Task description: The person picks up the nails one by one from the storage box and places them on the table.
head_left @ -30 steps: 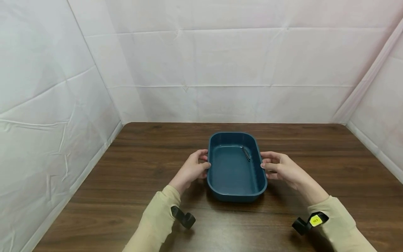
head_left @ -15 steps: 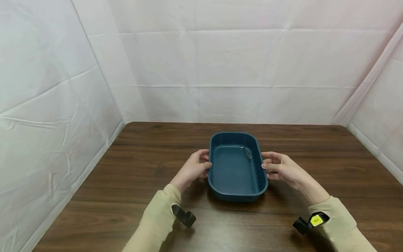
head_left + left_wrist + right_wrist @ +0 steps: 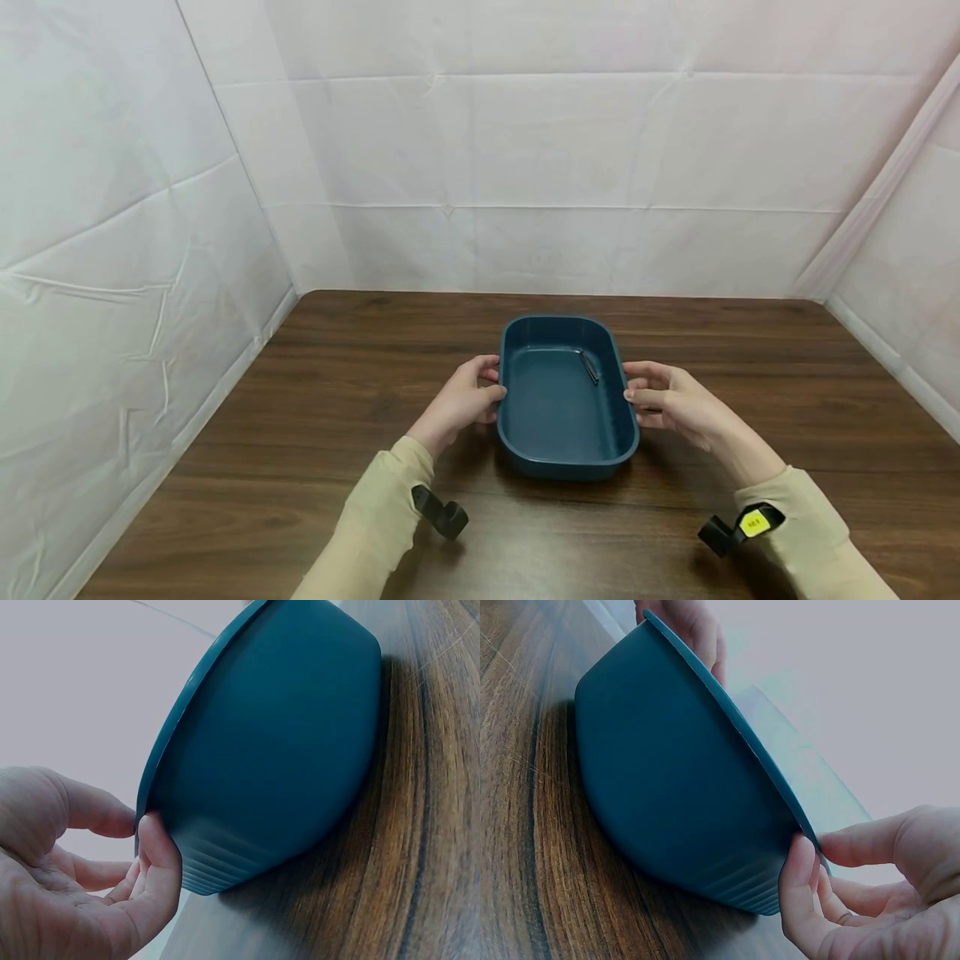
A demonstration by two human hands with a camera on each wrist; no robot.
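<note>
Left hand (image 3: 459,402): thumb and forefinger pinching the left rim. Dark teal oval plastic tub (image 3: 564,446): sitting on the brown wooden table (image 3: 300,433) between both sets of fingers, holding a thin, possibly metal rod (image 3: 588,367). Right hand (image 3: 670,400): pinching the right rim; level, even grip is advisable.

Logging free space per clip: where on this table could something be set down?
Bare wood lies left of the left hand, right of the right hand, and behind the blue tub toward the backdrop. It is crowded only mid-table, where both hands pinch the tub's rim.
</note>
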